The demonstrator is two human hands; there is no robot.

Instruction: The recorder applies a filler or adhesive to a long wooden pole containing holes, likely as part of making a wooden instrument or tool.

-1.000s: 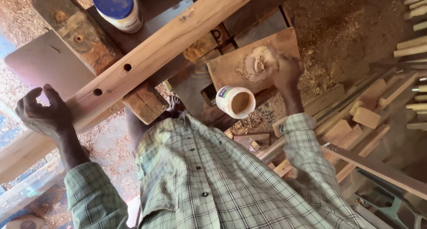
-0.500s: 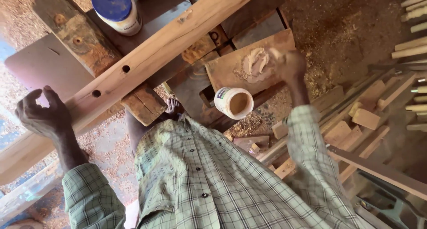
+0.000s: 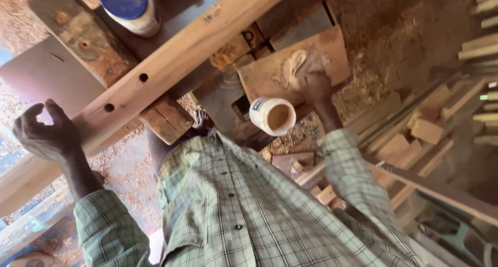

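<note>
Fingers of left hand (image 3: 47,134) curled on wooden beam (image 3: 171,70), right hand (image 3: 315,83) fingers pressed in paste on board (image 3: 270,80)

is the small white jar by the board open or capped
Open. The small white jar has no lid: its round mouth faces the camera, showing tan contents inside.

An open jar (image 3: 273,115) sits beside the board (image 3: 270,77) holding paste (image 3: 293,70); a lidded tub (image 3: 128,7) lies beyond the beam (image 3: 171,70).
</note>
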